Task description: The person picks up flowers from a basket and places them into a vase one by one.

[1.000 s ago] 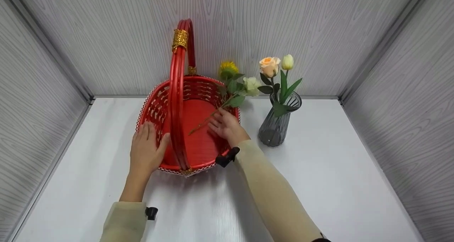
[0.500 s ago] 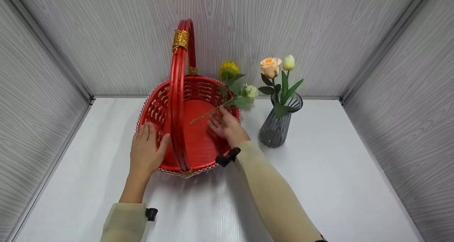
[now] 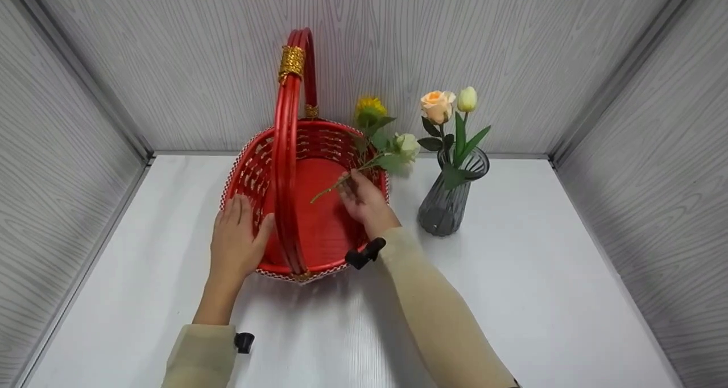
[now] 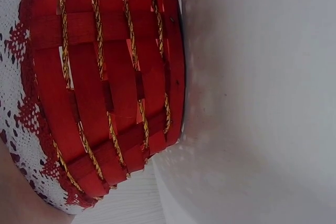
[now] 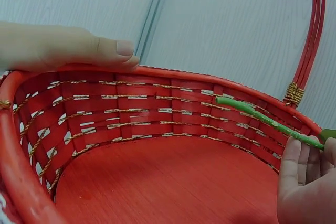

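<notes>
A red woven basket (image 3: 250,169) with a tall red handle (image 3: 284,126) stands on the white table. My left hand (image 3: 236,240) rests flat on its left rim with straight fingers, the thumb lying over the rim; the right wrist view shows this left hand (image 5: 63,45) on the rim. My right hand (image 3: 361,197) is inside the basket near its right wall and pinches the green stem (image 5: 262,116) of a white rose (image 3: 406,144). The bloom hangs over the right rim. The left wrist view shows only the basket's outer wall (image 4: 115,87).
A yellow sunflower (image 3: 368,108) leans out of the basket behind the white rose. A grey ribbed vase (image 3: 446,203) to the right holds a peach rose (image 3: 435,104) and a white tulip (image 3: 467,99). Grey panel walls enclose the table on three sides.
My right hand's fingers have closed on the white rose's stem, and the stem's free end has lifted a little inside the basket. The left hand has stayed on the rim.
</notes>
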A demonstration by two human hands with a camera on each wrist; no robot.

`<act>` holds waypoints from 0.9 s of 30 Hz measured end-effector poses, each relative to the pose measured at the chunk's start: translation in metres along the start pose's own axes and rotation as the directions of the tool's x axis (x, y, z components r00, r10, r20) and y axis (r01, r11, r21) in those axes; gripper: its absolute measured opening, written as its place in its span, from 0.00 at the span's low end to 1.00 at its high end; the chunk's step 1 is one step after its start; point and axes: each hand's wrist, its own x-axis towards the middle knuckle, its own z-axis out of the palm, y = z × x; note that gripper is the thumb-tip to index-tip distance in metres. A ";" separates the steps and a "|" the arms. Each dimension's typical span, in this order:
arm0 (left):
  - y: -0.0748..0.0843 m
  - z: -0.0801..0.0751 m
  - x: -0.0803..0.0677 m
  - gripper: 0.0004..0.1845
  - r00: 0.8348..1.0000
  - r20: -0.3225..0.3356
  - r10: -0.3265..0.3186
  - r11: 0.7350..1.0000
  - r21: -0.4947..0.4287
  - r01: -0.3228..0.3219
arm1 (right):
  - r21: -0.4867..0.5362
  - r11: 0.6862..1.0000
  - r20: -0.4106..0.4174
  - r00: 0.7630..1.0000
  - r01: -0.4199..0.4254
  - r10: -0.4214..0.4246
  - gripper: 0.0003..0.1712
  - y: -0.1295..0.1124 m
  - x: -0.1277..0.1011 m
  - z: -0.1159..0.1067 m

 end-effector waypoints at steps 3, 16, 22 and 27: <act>0.000 -0.001 0.000 0.47 1.000 0.007 -0.003 1.000 0.002 0.003 | -0.012 1.000 -0.001 1.000 0.022 -0.022 0.03 0.000 -0.001 0.001; -0.001 -0.003 0.002 0.45 1.000 0.020 0.000 1.000 -0.003 0.000 | -0.053 0.998 -0.024 1.000 0.016 -0.017 0.08 0.001 -0.003 0.004; -0.001 -0.002 0.001 0.46 0.999 0.034 -0.007 1.000 -0.001 0.007 | -0.156 0.986 -0.016 0.998 0.059 -0.062 0.08 0.004 -0.007 0.002; 0.000 -0.001 0.002 0.46 1.000 0.030 0.003 1.000 0.000 -0.003 | -0.236 0.962 0.007 0.990 0.139 -0.141 0.07 0.006 -0.013 -0.002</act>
